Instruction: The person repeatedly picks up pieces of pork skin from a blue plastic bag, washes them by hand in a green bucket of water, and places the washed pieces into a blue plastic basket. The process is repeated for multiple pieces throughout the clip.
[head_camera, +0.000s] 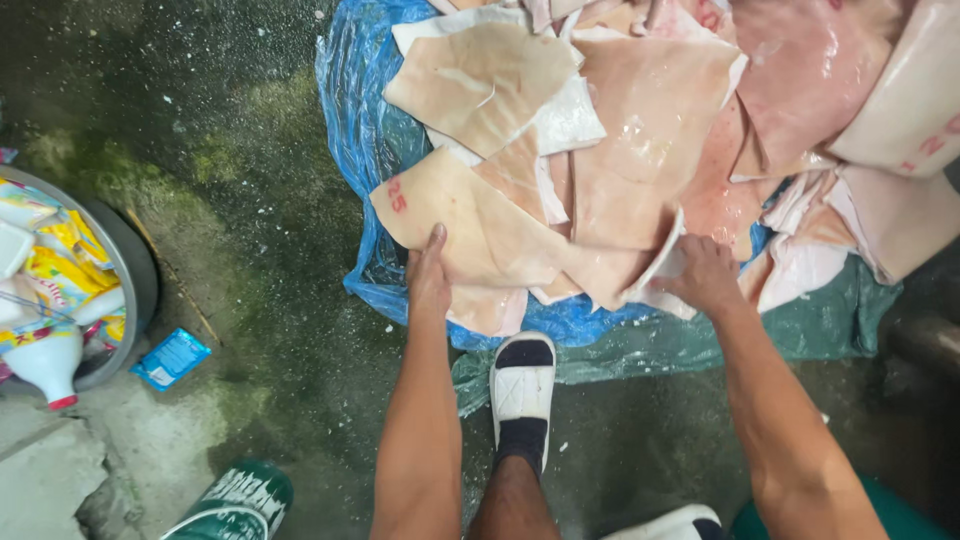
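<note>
Pink-beige slabs (620, 150) of raw skin-on meat are heaped on a blue sheet (350, 130); green sheet (830, 320) is laid under its near edge, all on wet dark floor (230, 200).

Step in hand, as judged: the front slab (480, 230) is being gripped at both lower corners, apparently for lifting or pulling off the heap.

Left hand (428, 275) is closed over the slab's near left edge, thumb on top, fingers hidden beneath; right hand (703, 275) is closed on the curled right corner (660, 265), fingers wrapped round the fold; both grips are tight on that one slab.

Next move would call for: an even pull from both hands; the surface looks wet and slick, so a firm pinch is needed; neighbouring slabs overlap its top edge, so some drag is likely.

Slab look: flat, roughly triangular, smooth pale skin side up, red mark near its left tip, white fat showing at the edges; it lies at the heap's front, overhanging the blue sheet.

A sandalled foot (522, 395) is planted just before the sheets; a metal basin (135, 270) with packets and a white bottle (45, 365) is well apart at left; a blue packet (170, 358) lies near it.
</note>
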